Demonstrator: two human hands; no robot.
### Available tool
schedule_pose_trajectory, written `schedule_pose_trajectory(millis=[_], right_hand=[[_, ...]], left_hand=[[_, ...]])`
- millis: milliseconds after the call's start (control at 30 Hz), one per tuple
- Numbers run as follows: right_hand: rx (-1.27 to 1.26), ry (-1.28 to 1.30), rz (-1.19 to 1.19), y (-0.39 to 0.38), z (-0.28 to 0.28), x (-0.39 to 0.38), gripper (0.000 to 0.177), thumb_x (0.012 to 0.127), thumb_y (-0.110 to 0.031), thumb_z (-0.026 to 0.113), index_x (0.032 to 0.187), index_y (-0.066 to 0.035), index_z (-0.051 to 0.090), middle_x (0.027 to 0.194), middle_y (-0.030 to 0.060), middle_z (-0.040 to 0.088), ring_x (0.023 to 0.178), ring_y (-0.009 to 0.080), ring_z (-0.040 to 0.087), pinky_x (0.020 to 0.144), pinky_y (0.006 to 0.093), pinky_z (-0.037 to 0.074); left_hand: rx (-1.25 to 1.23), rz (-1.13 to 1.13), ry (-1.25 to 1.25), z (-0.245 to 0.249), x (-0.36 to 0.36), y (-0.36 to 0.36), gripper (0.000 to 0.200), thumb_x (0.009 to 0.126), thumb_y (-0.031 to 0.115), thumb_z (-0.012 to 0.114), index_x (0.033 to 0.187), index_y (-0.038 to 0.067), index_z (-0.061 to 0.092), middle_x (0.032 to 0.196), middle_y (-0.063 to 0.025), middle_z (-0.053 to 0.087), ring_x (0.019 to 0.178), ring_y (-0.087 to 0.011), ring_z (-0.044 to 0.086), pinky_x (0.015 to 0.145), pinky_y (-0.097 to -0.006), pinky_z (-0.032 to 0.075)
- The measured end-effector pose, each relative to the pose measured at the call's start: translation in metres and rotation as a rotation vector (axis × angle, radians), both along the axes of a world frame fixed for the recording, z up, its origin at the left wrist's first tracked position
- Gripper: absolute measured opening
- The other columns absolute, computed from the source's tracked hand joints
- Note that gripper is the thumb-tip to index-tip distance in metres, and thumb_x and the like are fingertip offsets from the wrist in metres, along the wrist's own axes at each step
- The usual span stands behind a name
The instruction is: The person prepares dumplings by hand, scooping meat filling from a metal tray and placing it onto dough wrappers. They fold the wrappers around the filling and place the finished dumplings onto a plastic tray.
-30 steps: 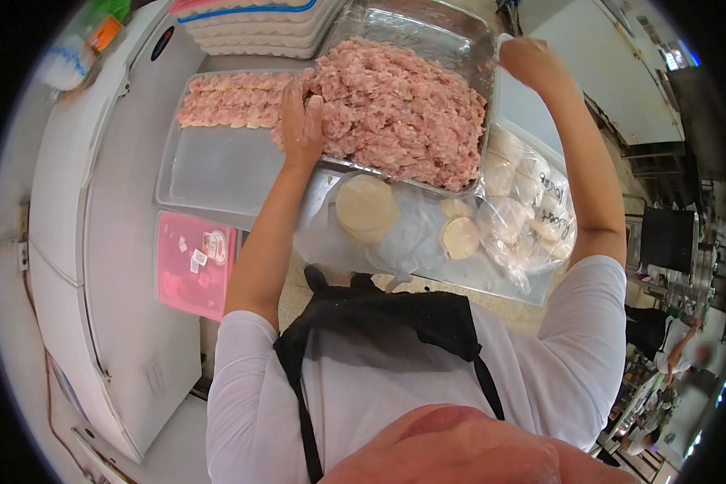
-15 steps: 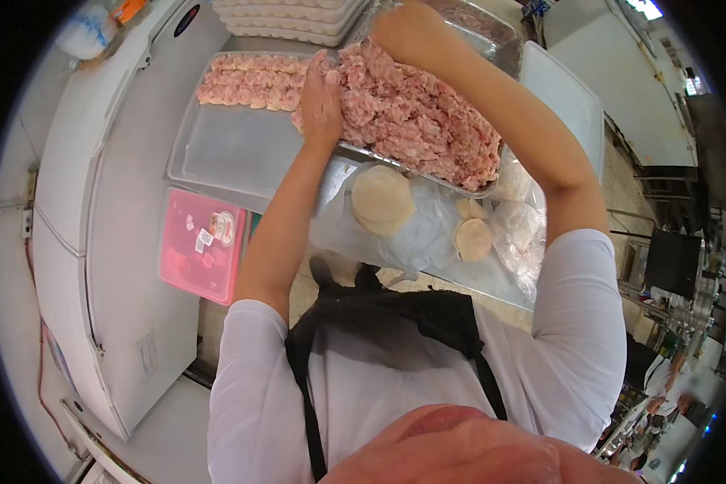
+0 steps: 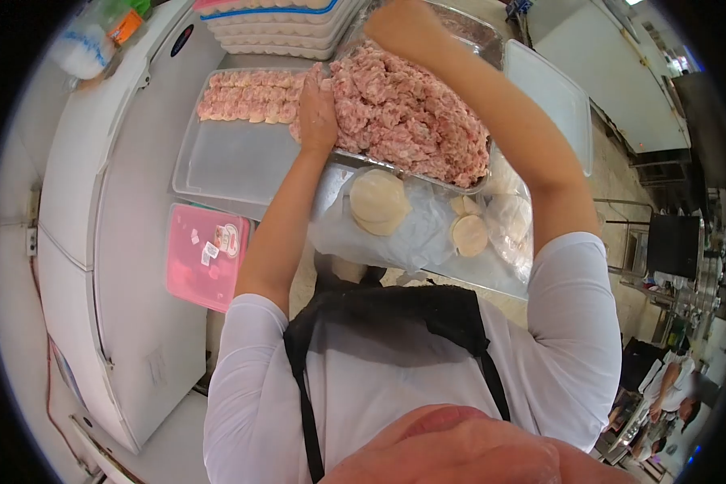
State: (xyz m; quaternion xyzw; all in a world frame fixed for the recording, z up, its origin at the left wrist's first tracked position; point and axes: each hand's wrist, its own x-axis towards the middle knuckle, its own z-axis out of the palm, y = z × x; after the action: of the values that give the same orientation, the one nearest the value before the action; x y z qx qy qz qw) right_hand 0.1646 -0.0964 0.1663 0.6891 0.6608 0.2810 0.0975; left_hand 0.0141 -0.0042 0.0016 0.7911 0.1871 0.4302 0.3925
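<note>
Ground meat (image 3: 411, 113) beside left hand (image 3: 319, 119), right hand (image 3: 402, 32) at far edge; can't tell either grip; pink box (image 3: 194, 278) label (image 3: 227, 239) unreadable.

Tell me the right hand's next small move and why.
Probably scoop a little mince with the right hand: it is at the mound's far side, and the left hand is beside the rows on a partly bare tray.

The right hand (image 3: 402, 31) is blurry at the top edge, so you can't tell how its fingers bend. Past the left hand's (image 3: 318, 117) fingers, the stacked boxes (image 3: 274, 34) are cut off. Meat (image 3: 407, 113) beside those fingers hides the pan's (image 3: 474, 31) bottom. Nearer than the right fingers, an arm hides some of the bag (image 3: 508, 216). Far right of them, people (image 3: 673, 387) look tiny and fuzzy
</note>
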Motion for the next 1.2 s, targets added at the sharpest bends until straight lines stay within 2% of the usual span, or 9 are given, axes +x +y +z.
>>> schedule_pose_trajectory(millis=[233, 433, 533, 633, 733, 833, 1000, 1100, 1200], right_hand=[[-0.161, 0.219, 0.002, -0.067, -0.026, -0.036, 0.005, 0.071, -0.010, 0.061, 0.069, -0.007, 0.065, 0.066, 0.0093, 0.064, 0.067, 0.0281, 0.066, 0.056, 0.0398, 0.052], [-0.132, 0.169, -0.468, -0.110, 0.032, -0.064, 0.009, 0.078, -0.011, 0.057, 0.074, -0.009, 0.065, 0.065, 0.0112, 0.062, 0.068, 0.0299, 0.065, 0.057, 0.0422, 0.051], [0.146, 0.276, -0.507, -0.104, 0.013, -0.100, 0.014, 0.081, -0.015, 0.055, 0.076, -0.007, 0.066, 0.067, 0.0128, 0.063, 0.069, 0.0317, 0.066, 0.059, 0.0437, 0.051], [-0.015, 0.439, -0.741, -0.087, -0.040, -0.101, 0.017, 0.083, -0.019, 0.054, 0.080, -0.007, 0.066, 0.072, 0.0136, 0.066, 0.073, 0.0330, 0.066, 0.062, 0.0457, 0.051], [0.139, 0.510, -0.816, -0.110, -0.046, -0.087, 0.016, 0.074, -0.017, 0.061, 0.078, -0.003, 0.068, 0.082, 0.0172, 0.068, 0.080, 0.0328, 0.067, 0.068, 0.0451, 0.053], [0.167, 0.583, -0.989, -0.139, -0.050, -0.078, 0.017, 0.077, -0.020, 0.060, 0.080, -0.005, 0.068, 0.085, 0.0166, 0.068, 0.083, 0.0331, 0.067, 0.071, 0.0461, 0.053], [0.162, 0.348, -0.892, -0.157, -0.035, -0.085, 0.013, 0.075, -0.017, 0.061, 0.072, -0.006, 0.066, 0.074, 0.0133, 0.067, 0.074, 0.0308, 0.067, 0.063, 0.0408, 0.053], [0.131, 0.098, -0.759, -0.154, 0.008, -0.117, 0.009, 0.072, -0.010, 0.058, 0.066, -0.008, 0.063, 0.067, 0.0104, 0.064, 0.064, 0.0267, 0.066, 0.052, 0.0375, 0.052], [0.332, 0.210, -0.553, -0.128, 0.010, -0.152, 0.008, 0.073, -0.010, 0.058, 0.070, -0.007, 0.065, 0.069, 0.0111, 0.065, 0.064, 0.0279, 0.066, 0.051, 0.0388, 0.051]], left_hand=[[-0.027, -0.131, -0.058, 0.008, -0.009, 0.000, 0.050, 0.099, 0.030, 0.033, 0.132, -0.006, 0.042, 0.133, -0.0255, 0.047, 0.126, -0.0376, 0.042, 0.108, -0.0391, 0.029], [-0.079, -0.241, -0.024, 0.008, -0.014, 0.015, 0.051, 0.100, 0.032, 0.033, 0.133, -0.005, 0.041, 0.135, -0.0240, 0.045, 0.128, -0.0357, 0.040, 0.109, -0.0382, 0.028], [-0.077, -0.329, -0.028, 0.011, -0.022, 0.019, 0.050, 0.100, 0.032, 0.034, 0.134, -0.005, 0.041, 0.136, -0.0236, 0.045, 0.129, -0.0355, 0.040, 0.109, -0.0383, 0.028], [-0.072, -0.407, -0.024, 0.012, -0.026, 0.018, 0.050, 0.100, 0.031, 0.034, 0.134, -0.005, 0.041, 0.137, -0.0232, 0.044, 0.130, -0.0353, 0.039, 0.109, -0.0383, 0.027], [-0.056, -0.503, -0.023, 0.016, -0.027, 0.018, 0.049, 0.100, 0.031, 0.035, 0.134, -0.005, 0.041, 0.137, -0.0229, 0.044, 0.130, -0.0351, 0.039, 0.109, -0.0383, 0.027], [-0.020, -0.617, -0.015, 0.029, -0.022, 0.019, 0.049, 0.100, 0.030, 0.036, 0.134, -0.004, 0.041, 0.138, -0.0225, 0.044, 0.131, -0.0349, 0.038, 0.109, -0.0383, 0.027], [0.277, -0.736, 0.087, 0.023, -0.008, 0.053, 0.054, 0.102, 0.036, 0.028, 0.138, -0.002, 0.037, 0.140, -0.0195, 0.041, 0.133, -0.0303, 0.036, 0.111, -0.0375, 0.023], [-0.015, -0.809, -0.018, 0.038, -0.020, 0.059, 0.059, 0.101, 0.043, 0.028, 0.139, -0.002, 0.036, 0.141, -0.0179, 0.040, 0.133, -0.0284, 0.036, 0.111, -0.0395, 0.024], [-0.325, -0.868, -0.118, 0.056, -0.039, 0.056, 0.065, 0.099, 0.049, 0.028, 0.140, -0.001, 0.034, 0.143, -0.0162, 0.038, 0.133, -0.0266, 0.035, 0.111, -0.0415, 0.025]])
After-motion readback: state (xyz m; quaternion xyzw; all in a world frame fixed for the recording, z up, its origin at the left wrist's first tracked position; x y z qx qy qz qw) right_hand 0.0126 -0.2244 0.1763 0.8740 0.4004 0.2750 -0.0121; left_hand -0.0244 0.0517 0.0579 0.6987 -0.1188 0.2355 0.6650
